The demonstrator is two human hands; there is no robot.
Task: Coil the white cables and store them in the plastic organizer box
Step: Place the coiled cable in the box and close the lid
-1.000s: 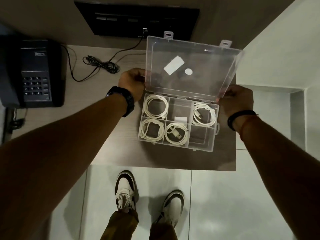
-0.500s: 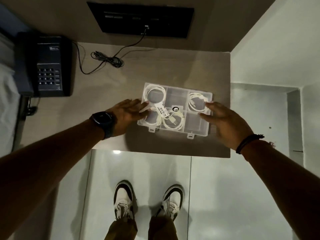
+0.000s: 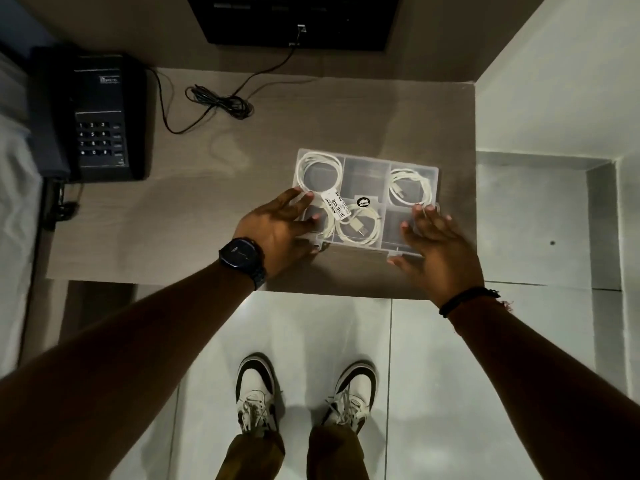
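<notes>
- Head view: plastic organizer box [image 3: 367, 199] on table [image 3: 173, 216], lid shut; coiled white cables [image 3: 320, 171] inside.
- Left hand [image 3: 277, 230] at 9 o'clock of box, fingers spread flat on lid; gripping nothing.
- Right hand [image 3: 433, 247] at 4 o'clock, splayed on lid corner; empty.

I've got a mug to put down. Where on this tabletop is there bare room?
The widest bare patch lies between the telephone and the organizer box, below the black cord. A narrower strip runs behind the box toward the wall. The front right is crowded: left hand and right hand are spread over the box.
</notes>
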